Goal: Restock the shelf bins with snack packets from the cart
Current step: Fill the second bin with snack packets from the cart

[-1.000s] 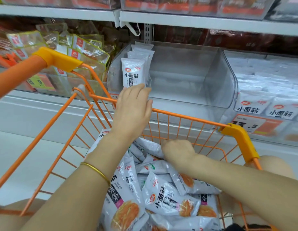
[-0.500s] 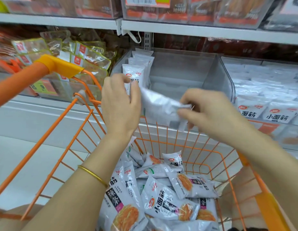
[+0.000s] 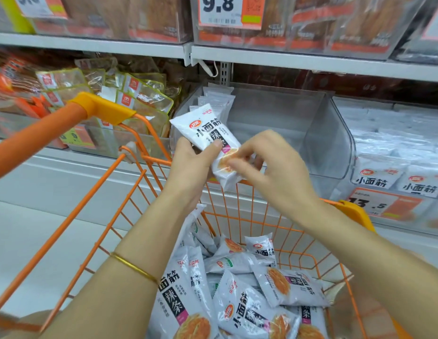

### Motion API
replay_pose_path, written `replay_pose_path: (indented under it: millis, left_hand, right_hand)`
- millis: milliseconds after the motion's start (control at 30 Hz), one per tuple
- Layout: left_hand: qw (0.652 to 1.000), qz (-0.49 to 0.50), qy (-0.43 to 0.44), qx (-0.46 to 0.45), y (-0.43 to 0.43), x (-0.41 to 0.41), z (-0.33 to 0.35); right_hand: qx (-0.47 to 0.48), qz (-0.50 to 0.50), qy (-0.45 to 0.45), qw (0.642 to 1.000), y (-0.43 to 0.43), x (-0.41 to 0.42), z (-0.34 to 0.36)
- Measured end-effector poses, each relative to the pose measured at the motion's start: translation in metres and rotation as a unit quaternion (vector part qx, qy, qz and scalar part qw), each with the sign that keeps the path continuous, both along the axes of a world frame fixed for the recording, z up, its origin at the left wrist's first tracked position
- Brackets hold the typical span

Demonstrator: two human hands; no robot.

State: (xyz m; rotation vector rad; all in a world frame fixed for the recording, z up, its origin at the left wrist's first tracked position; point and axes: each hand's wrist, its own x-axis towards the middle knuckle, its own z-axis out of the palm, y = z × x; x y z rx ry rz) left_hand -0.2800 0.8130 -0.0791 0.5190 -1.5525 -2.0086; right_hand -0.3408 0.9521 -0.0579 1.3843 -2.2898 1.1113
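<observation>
A white snack packet (image 3: 208,133) with black characters and an orange picture is held over the front rim of the orange wire cart (image 3: 129,192). My left hand (image 3: 191,165) grips its left side, thumb on its face. My right hand (image 3: 269,165) pinches its lower right end. Just behind stands a clear shelf bin (image 3: 328,143), mostly bare, with a few of the same packets (image 3: 218,99) upright against its left wall. Several more packets (image 3: 240,289) lie piled in the cart.
A full bin of the same white packets (image 3: 396,152) sits to the right, with a 13.5 price tag (image 3: 382,206) below. Clear yellow-edged snack bags (image 3: 129,94) fill the bin at left. An upper shelf (image 3: 286,59) with a 9.8 tag (image 3: 227,11) hangs overhead.
My right hand lifted a packet out of the cart and met my left hand. The packet has since turned from its silver back to face up, printed side toward me.
</observation>
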Motion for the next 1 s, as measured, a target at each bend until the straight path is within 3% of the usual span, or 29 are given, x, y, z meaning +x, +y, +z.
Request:
replay_pose_path:
  millis: [100, 233, 367, 433, 500, 567, 667, 733, 867, 1000]
  left_hand:
    - [0.999, -0.034, 0.008, -0.01, 0.002, 0.001, 0.006]
    - [0.999, -0.033, 0.017, -0.004, 0.003, -0.002, 0.007]
    - [0.996, 0.011, 0.016, -0.088, -0.007, -0.003, 0.002]
    - [0.987, 0.054, -0.02, -0.152, -0.009, -0.004, 0.0]
    - [0.933, 0.126, -0.097, -0.323, -0.016, -0.006, -0.007]
    - [0.825, 0.145, -0.184, -0.514, -0.015, -0.003, -0.016]
    - [0.715, 0.083, -0.282, -0.634, -0.01, -0.002, -0.033]
    - [0.691, 0.077, -0.301, -0.653, -0.01, -0.001, -0.039]
    - [0.691, 0.078, -0.3, -0.653, -0.009, 0.0, -0.038]
    - [0.692, 0.082, -0.297, -0.653, -0.008, -0.001, -0.039]
  right_hand:
    - [-0.051, -0.032, -0.148, 0.987, -0.011, -0.014, 0.014]
    - [0.054, 0.046, -0.311, 0.948, -0.024, -0.029, 0.025]
    - [0.104, 0.109, -0.379, 0.913, -0.033, -0.037, 0.028]
    - [0.082, 0.099, -0.411, 0.903, -0.039, -0.047, 0.029]
    - [0.011, 0.056, -0.438, 0.897, -0.047, -0.061, 0.032]
    - [-0.039, 0.008, -0.43, 0.902, -0.058, -0.074, 0.032]
    - [-0.018, -0.027, -0.408, 0.913, -0.081, -0.083, 0.022]
    - [0.041, -0.035, -0.406, 0.912, -0.099, -0.083, 0.007]
    - [0.1, -0.072, -0.413, 0.902, -0.132, -0.085, -0.02]
    - [0.181, -0.113, -0.317, 0.924, -0.15, -0.088, -0.034]
